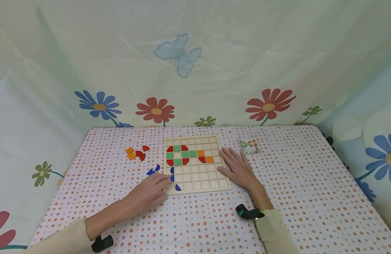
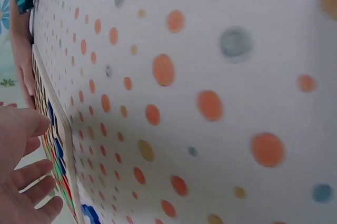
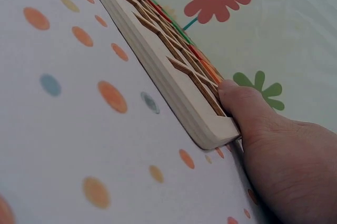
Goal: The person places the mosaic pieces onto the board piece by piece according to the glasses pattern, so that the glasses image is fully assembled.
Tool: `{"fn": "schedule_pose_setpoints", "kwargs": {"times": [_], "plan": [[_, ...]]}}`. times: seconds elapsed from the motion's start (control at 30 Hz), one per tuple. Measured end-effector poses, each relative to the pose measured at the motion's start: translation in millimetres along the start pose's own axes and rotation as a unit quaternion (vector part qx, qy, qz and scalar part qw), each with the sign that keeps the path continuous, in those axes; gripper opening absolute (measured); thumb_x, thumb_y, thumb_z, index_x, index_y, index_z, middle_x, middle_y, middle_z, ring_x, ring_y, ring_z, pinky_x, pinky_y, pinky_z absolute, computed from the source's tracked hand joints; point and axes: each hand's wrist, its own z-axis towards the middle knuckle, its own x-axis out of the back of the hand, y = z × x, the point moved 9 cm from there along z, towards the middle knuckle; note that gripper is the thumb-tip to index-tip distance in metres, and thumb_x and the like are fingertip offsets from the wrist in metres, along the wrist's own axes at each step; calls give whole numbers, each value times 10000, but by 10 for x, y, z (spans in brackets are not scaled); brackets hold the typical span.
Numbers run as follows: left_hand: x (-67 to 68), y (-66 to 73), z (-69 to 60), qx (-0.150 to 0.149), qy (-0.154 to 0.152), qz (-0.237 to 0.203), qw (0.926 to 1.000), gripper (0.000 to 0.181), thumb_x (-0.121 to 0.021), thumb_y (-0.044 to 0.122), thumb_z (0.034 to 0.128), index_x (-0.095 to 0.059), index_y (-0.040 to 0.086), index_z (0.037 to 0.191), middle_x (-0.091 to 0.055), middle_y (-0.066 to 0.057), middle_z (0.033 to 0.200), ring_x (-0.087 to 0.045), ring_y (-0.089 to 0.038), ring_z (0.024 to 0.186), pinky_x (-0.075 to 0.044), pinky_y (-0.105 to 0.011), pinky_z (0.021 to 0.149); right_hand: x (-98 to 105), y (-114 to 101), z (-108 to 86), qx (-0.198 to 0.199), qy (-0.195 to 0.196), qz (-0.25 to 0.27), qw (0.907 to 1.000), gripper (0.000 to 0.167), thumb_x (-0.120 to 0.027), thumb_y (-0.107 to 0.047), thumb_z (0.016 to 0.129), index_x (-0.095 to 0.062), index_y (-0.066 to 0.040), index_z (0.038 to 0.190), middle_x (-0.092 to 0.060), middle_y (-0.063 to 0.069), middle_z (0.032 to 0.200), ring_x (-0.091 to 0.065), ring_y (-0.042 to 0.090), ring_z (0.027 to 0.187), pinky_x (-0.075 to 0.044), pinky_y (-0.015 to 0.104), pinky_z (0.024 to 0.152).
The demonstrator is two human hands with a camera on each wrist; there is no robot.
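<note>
With my left hand (image 1: 151, 192) and right hand (image 1: 239, 169) loosely extended, gripping nothing visible, the pale wooden grid board (image 1: 203, 184) between them is partly filled: red quarter-circles (image 1: 185, 162), green squares (image 1: 184, 154), orange squares (image 1: 209, 159), three blue rounded pieces (image 1: 178, 187). Loose pieces (image 1: 132, 156) lie leftward, unplaced.

Showing smooth, matt wood on the gridded board (image 1: 204, 175), smooth desk covering (image 1: 195, 225) beneath it, creased, sheet-like backdrop (image 1: 230, 67) behind it.
</note>
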Motion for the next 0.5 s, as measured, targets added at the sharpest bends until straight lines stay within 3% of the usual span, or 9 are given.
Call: {"fn": "schedule_pose_setpoints", "kwargs": {"times": [0.17, 0.37, 0.5], "plan": [[104, -242, -52, 527, 27, -184, 9984, 382, -656, 263, 923, -600, 180, 1292, -561, -7, 1370, -497, -186, 1300, -458, -409, 1057, 10, 2, -2, -44, 54, 25, 10000, 708, -564, -467, 932, -319, -167, 1525, -284, 80, 1600, -198, 330, 1495, -26, 597, 1195], [335, -861, -3, 1204, 386, 195, 9918, 428, -688, 213, 898, -583, 73, 1289, -593, -113, 1305, -529, -292, 1222, -477, -485, 999, 9, 3, 5, -29, 82, -5, 10000, 713, -561, -471, 932, -312, -166, 1527, -275, 81, 1604, -192, 335, 1497, -30, 604, 1194], [375, -1227, -27, 1611, 414, 214, 9858, 403, -674, 181, 905, -581, 38, 1269, -610, -162, 1257, -519, -345, 1193, -467, -504, 982, 7, -13, 1, 10, 47, 55, 10000, 712, -560, -469, 935, -308, -165, 1528, -270, 81, 1605, -189, 337, 1497, -27, 606, 1193]]}}
